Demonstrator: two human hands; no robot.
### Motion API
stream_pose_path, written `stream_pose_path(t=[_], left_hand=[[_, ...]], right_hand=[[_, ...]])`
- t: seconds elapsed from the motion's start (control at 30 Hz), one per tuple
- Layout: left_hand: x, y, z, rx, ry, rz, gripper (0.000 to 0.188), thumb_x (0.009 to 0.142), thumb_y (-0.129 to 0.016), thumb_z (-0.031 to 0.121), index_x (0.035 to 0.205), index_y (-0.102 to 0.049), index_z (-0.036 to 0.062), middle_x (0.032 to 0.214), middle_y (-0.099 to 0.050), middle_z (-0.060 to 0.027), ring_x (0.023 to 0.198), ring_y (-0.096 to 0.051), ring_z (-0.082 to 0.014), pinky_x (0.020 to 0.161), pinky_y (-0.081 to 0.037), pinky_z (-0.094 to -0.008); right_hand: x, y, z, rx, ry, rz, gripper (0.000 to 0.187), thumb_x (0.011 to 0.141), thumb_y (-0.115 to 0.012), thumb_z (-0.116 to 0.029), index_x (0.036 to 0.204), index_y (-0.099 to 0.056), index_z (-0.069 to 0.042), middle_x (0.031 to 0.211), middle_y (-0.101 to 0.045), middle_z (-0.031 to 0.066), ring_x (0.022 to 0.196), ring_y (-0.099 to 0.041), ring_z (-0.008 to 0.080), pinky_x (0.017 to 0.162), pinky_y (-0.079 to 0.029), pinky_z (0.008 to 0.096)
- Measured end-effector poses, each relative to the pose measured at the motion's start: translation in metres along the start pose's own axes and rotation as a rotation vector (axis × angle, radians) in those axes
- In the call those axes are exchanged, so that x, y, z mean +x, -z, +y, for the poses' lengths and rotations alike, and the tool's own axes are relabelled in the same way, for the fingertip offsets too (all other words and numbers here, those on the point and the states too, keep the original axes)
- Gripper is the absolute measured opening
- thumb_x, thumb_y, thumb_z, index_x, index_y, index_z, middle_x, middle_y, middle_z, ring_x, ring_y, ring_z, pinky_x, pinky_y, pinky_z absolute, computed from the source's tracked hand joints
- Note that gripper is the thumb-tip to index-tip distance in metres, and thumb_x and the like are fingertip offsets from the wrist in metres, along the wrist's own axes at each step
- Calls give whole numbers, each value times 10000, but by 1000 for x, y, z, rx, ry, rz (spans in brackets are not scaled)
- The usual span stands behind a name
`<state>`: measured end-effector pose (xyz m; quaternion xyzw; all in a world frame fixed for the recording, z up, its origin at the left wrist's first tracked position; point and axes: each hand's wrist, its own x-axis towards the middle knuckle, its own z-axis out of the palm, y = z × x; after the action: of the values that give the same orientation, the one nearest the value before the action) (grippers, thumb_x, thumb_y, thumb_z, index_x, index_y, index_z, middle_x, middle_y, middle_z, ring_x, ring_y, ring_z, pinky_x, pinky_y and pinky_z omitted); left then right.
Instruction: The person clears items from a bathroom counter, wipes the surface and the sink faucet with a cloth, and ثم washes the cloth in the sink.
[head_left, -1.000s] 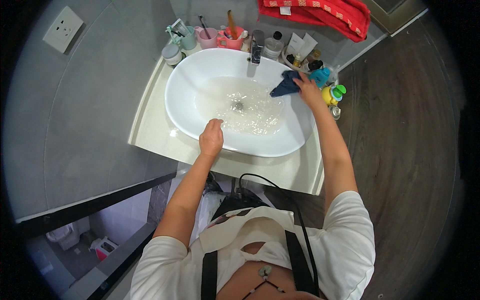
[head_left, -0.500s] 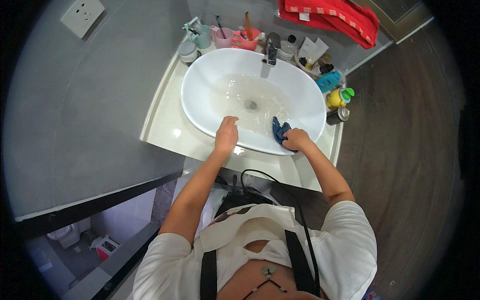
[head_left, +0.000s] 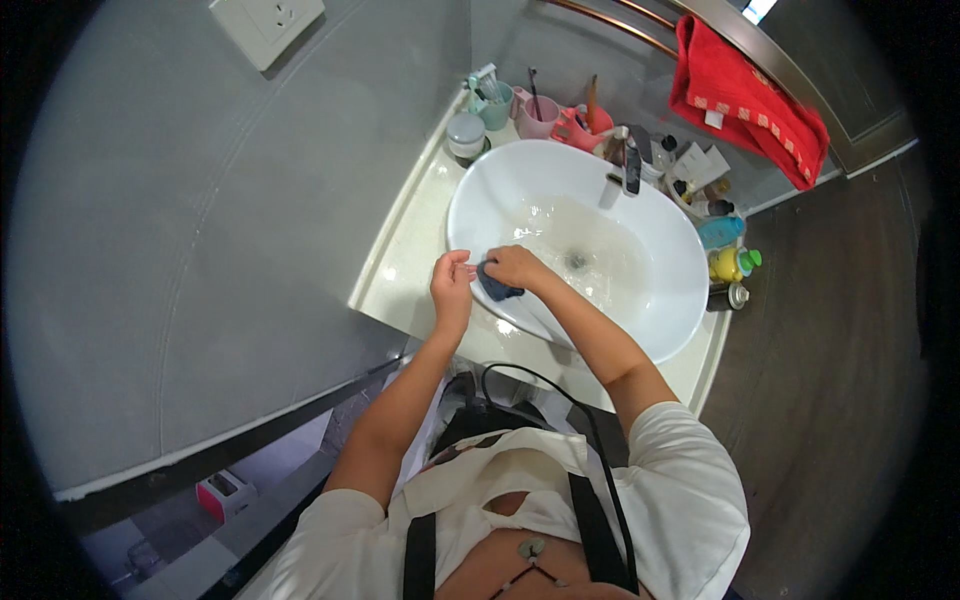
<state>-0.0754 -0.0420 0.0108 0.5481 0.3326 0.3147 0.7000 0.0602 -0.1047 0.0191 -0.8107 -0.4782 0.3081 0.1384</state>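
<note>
A white oval basin (head_left: 480, 195) holds shallow water over its drain. My right hand (head_left: 518, 268) grips a dark blue cloth (head_left: 499, 287) and presses it against the basin's near-left rim. Just to the left, beside the outside of the rim, my left hand (head_left: 453, 292) is raised with its fingers apart and slightly curved, nothing in it. Its fingertips are close to the cloth. Behind the basin rises a dark faucet (head_left: 631, 168).
Along the back stand a lidded jar (head_left: 466, 135), a green cup (head_left: 494, 110), a pink cup (head_left: 538, 118) and a red cup (head_left: 582, 130). Several bottles, including a yellow one (head_left: 728, 264), line the right side. A red towel (head_left: 745, 105) hangs from a rail.
My right hand has carried the blue cloth from the basin's near-right rim to its left rim. The left hand has moved out from above the water to beside the rim. The view has shifted left.
</note>
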Motion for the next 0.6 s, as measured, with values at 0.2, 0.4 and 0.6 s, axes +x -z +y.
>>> stream_pose_path(t=[0.2, 0.4, 0.6], left_hand=[[15, 15, 3, -30, 74, -63, 190, 862, -377, 22, 997, -507, -10, 942, -527, -75, 779, -537, -121, 679, -477, -248], [15, 10, 4, -9, 145, -108, 191, 856, -392, 24, 1002, -511, 2, 932, -539, -66, 790, -554, -132, 688, -478, -254], [17, 12, 1, 39, 130, -113, 178, 857, -405, 13, 997, -514, 4, 933, -544, -67, 790, -562, -135, 681, -483, -257]], right_hand=[[88, 19, 19, 763, -347, 63, 273, 785, -493, -270, 847, -602, -28, 763, -631, 110, 583, -610, 197, 432, -468, 337], [133, 66, 87, 1903, -275, -112, 407, 870, -490, -347, 1014, -531, 31, 959, -596, 196, 836, -618, 316, 666, -557, 395], [115, 90, 111, 2452, -269, 232, 328, 852, -540, -253, 992, -538, 44, 1016, -572, 194, 955, -560, 350, 800, -503, 459]])
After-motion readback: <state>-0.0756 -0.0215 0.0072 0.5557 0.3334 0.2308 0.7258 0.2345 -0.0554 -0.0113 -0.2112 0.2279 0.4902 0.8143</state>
